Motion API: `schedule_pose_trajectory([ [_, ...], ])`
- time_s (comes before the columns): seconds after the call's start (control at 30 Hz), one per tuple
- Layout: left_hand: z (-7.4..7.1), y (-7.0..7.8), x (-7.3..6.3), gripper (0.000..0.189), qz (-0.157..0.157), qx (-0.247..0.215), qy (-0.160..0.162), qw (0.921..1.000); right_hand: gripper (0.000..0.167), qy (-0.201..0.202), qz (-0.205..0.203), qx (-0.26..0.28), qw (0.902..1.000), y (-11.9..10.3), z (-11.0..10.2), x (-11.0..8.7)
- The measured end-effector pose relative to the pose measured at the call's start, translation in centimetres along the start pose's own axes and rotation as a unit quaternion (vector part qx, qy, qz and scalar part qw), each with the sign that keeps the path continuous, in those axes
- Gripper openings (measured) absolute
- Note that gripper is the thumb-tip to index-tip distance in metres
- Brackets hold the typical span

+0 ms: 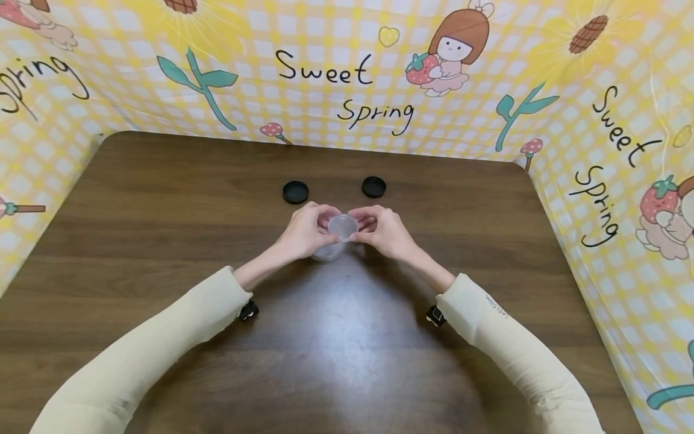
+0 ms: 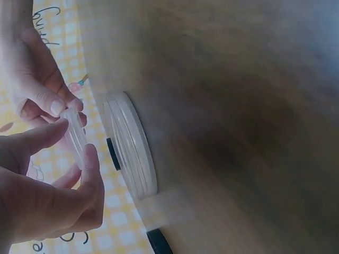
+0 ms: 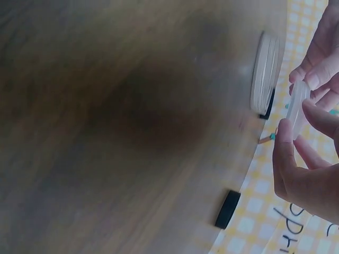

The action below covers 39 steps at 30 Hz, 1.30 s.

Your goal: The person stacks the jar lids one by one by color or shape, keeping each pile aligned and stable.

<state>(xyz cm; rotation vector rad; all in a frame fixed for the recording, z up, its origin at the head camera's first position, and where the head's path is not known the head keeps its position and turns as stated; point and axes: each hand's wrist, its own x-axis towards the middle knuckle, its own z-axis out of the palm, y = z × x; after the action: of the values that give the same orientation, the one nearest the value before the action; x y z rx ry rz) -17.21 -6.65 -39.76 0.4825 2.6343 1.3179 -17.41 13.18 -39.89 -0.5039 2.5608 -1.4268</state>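
Observation:
Both hands hold a small translucent round plastic container [image 1: 343,227] between them, just above the table. My left hand [image 1: 309,232] pinches its left side with the thumb near and the fingers behind. From the other side, my right hand [image 1: 387,232] grips the rim between thumb and fingers. Seen edge-on in the left wrist view, the container [image 2: 76,135] is shallow and disc-like. Below it a larger clear round dish [image 1: 328,253] lies on the table, partly hidden by the left hand and the small container in the head view.
Two black round lids or shallow caps lie beyond the hands, one on the left [image 1: 295,192] and one on the right [image 1: 374,187]. The brown wooden table [image 1: 347,361] is bordered by a yellow checked cloth [image 1: 320,36] at the back and sides.

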Motion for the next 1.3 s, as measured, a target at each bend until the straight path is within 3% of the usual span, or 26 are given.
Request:
schedule_pose_trajectory([
  [0.3, -1.0, -0.9, -1.4, 0.044, -0.002, 0.017, 0.0, 0.9999, 0.041, -0.02, -0.012, -0.024, 0.9994, -0.7, 1.8, 0.3],
  [0.8, -0.9, -1.9, -1.9, 0.044, -0.011, 0.011, 0.003, 0.9999, 0.041, -0.034, -0.017, -0.063, 0.9973, -0.5, 3.1, 0.8],
  [1.3, -0.3, -2.5, -1.7, 0.048, 0.003, 0.052, 0.012, 0.9986, 0.044, -0.053, -0.027, -0.102, 0.993, -0.5, 3.4, 1.2],
])
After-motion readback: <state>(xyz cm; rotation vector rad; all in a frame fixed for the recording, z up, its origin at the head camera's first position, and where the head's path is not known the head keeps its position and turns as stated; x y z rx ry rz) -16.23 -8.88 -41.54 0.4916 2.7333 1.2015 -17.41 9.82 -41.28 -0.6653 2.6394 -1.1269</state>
